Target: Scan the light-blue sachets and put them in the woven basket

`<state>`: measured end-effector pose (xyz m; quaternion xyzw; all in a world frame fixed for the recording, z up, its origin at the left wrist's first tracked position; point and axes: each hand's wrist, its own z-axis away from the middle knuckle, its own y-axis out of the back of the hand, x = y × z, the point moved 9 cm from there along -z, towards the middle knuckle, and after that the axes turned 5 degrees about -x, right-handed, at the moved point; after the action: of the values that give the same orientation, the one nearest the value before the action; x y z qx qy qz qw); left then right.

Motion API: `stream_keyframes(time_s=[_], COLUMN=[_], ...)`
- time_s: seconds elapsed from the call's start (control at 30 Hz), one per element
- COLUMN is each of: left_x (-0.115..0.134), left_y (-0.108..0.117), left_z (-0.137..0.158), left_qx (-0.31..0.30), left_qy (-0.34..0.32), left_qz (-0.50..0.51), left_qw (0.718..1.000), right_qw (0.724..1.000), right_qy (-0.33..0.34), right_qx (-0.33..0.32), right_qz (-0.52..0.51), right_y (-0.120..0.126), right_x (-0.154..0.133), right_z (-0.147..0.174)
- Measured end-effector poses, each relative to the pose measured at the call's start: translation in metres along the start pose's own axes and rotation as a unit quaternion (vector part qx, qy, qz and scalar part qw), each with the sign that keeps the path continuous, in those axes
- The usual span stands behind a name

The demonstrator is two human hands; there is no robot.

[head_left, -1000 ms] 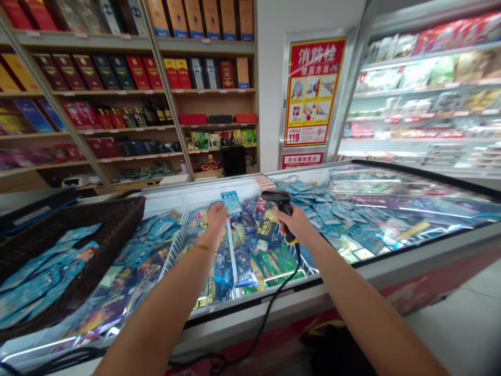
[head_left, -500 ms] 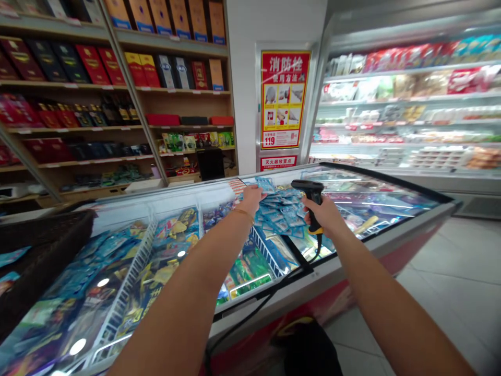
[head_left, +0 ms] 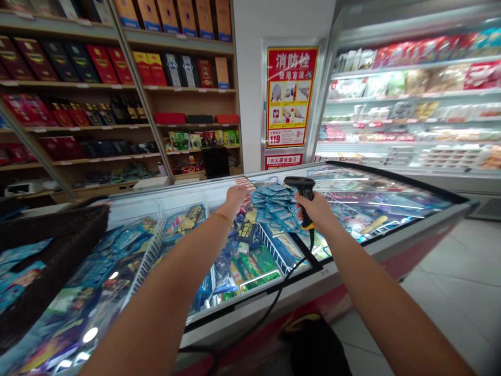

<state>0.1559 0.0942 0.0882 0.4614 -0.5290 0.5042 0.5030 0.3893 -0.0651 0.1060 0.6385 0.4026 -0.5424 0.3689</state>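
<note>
In my right hand (head_left: 317,211) is a black and yellow barcode scanner (head_left: 307,194), gripped by its handle with the head facing left. Its black cable (head_left: 279,292) hangs over the freezer's front edge. A heap of small blue packets (head_left: 274,206) lies on the freezer top, just left of the scanner. My left hand (head_left: 236,198) reaches to the left side of this heap, beside a red-and-white striped label (head_left: 245,183). The back of the hand hides most of its fingers, so whether they hold anything cannot be seen.
Under the glass of the chest freezer (head_left: 324,274) lie bagged goods split by white wire dividers (head_left: 151,256). A dark basket (head_left: 92,230) with blue packets stands at the left. Shelves of boxes (head_left: 188,70) and a lit refrigerated display (head_left: 407,104) stand behind.
My left hand has moved left, off the packet heap. The scanner in my right hand has shifted slightly left and turned towards the heap. The whole view has swung a little left.
</note>
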Motion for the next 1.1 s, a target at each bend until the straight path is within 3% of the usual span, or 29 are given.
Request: stream_keyframes(time_s=[0.13, 0.3, 0.37, 0.47, 0.57, 0.67, 0.8, 0.97, 1.1], left_x=[-0.003, 0.0, 0.007, 0.015, 0.012, 0.0, -0.007, 0.001, 0.0], left_y=[0.097, 0.226, 0.27, 0.321, 0.361, 0.382, 0.382, 0.358, 0.347], left_z=[0.008, 0.032, 0.045, 0.066, 0.08, 0.083, 0.081, 0.082, 0.091], left_qx=[0.064, 0.158, 0.188, 0.238, 0.277, 0.272, 0.254, 0.227, 0.229], left_qy=[-0.025, -0.028, -0.028, -0.001, 0.058, 0.135, 0.174, 0.082, 0.041], left_qz=[-0.143, -0.287, -0.401, -0.574, -0.614, -0.607, -0.626, -0.711, -0.718], left_qw=[0.987, 0.944, 0.896, 0.784, 0.737, 0.735, 0.717, 0.66, 0.656], right_qw=[0.999, 0.994, 0.99, 0.987, 0.983, 0.979, 0.979, 0.982, 0.98], right_qy=[-0.001, 0.005, 0.003, -0.019, -0.035, -0.044, -0.047, -0.041, -0.019], right_qx=[-0.047, -0.112, -0.138, -0.159, -0.177, -0.199, -0.196, -0.183, -0.199], right_qz=[-0.002, -0.013, -0.021, -0.025, -0.031, -0.03, -0.02, 0.003, 0.016], right_y=[-0.05, -0.125, -0.154, -0.187, -0.206, -0.212, -0.203, -0.193, -0.196], right_x=[0.003, 0.007, 0.01, 0.022, 0.036, 0.05, 0.06, 0.059, 0.061], right_z=[0.005, 0.017, 0.024, 0.035, 0.043, 0.046, 0.044, 0.044, 0.045])
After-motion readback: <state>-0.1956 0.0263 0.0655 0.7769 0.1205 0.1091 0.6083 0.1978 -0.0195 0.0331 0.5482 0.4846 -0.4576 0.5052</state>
